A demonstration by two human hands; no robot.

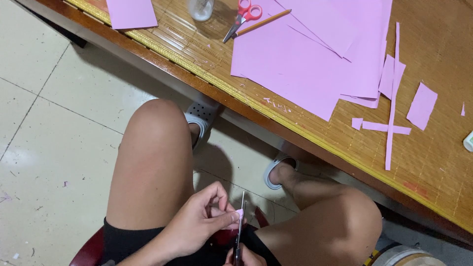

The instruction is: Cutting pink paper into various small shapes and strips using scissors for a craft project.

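The left hand (197, 224) pinches a tiny pink paper scrap (239, 213) in closed fingers; the right hand (246, 257) grips scissors (240, 226), blades upright beside the scrap.

Left hand (197, 224) pinches pink paper scrap (239, 213) against scissors (240, 231) above lap.

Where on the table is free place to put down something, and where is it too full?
Bare mat lies right of the pink sheets, above the cut piece. Another bare patch lies between the small sheet and the jar. Near the front edge, below the strips, is also free. It is crowded around the red scissors and pencil.
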